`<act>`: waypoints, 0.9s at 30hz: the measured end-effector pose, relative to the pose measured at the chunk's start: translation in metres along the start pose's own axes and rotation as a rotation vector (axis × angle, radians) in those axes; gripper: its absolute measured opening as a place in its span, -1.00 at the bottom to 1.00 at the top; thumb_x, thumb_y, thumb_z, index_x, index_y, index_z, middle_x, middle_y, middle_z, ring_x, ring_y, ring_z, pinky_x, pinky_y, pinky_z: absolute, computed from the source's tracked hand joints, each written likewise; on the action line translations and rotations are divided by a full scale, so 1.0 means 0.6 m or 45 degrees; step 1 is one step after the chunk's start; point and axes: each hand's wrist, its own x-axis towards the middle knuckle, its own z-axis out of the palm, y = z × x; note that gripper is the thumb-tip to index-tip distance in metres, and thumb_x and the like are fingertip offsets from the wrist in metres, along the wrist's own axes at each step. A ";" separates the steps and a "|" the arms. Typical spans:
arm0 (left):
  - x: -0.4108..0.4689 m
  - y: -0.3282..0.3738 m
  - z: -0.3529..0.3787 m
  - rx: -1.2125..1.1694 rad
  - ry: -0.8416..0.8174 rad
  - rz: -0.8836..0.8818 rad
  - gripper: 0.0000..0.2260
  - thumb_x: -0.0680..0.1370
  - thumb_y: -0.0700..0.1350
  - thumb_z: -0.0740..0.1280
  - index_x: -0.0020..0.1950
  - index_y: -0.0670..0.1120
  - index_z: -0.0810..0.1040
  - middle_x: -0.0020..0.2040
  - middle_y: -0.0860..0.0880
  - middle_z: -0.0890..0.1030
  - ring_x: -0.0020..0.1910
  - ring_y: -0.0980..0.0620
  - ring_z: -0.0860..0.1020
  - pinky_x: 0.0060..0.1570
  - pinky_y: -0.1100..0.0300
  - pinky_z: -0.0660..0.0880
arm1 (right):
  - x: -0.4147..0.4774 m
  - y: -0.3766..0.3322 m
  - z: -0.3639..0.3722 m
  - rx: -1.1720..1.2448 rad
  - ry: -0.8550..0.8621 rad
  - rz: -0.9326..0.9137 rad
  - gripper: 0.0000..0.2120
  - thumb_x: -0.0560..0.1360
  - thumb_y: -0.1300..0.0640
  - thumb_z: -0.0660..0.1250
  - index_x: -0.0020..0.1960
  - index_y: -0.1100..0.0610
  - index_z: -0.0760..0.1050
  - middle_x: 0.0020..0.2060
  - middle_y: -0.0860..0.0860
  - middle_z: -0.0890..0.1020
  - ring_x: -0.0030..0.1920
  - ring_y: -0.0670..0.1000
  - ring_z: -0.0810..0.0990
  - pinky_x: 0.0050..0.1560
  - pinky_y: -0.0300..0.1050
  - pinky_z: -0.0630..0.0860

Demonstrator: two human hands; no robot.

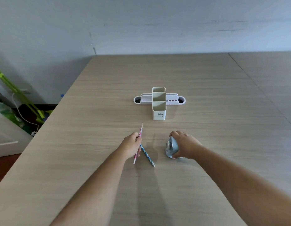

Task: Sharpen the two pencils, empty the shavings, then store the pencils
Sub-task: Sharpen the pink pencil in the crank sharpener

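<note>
My left hand (131, 145) is closed around a pink pencil (140, 132), whose tip points away from me toward the holder. A blue patterned pencil (148, 157) lies flat on the table just right of that hand, its upper end hidden behind my fingers. To the right, my right hand (184, 145) grips a light blue dome-shaped sharpener (170, 147) that rests on the table. A white pencil holder (159, 110) with three upright compartments stands further back, in the middle.
Behind the holder lies a low white tray (172, 99) with round holes at both ends. The wooden table (206, 95) ends at a grey wall. Past its left edge are green items (19, 95), a white cable and a white cabinet.
</note>
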 end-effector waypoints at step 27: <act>0.014 0.035 0.023 0.390 -0.114 0.185 -0.84 0.59 -0.18 0.30 -0.05 -0.16 0.68 -0.26 0.01 0.59 -0.33 0.13 0.48 -0.39 0.42 0.31 | 0.007 -0.003 0.001 -0.074 -0.005 -0.062 -0.24 0.22 -0.02 0.56 0.29 0.15 0.28 0.16 0.10 0.50 0.15 0.14 0.50 0.15 -0.03 0.43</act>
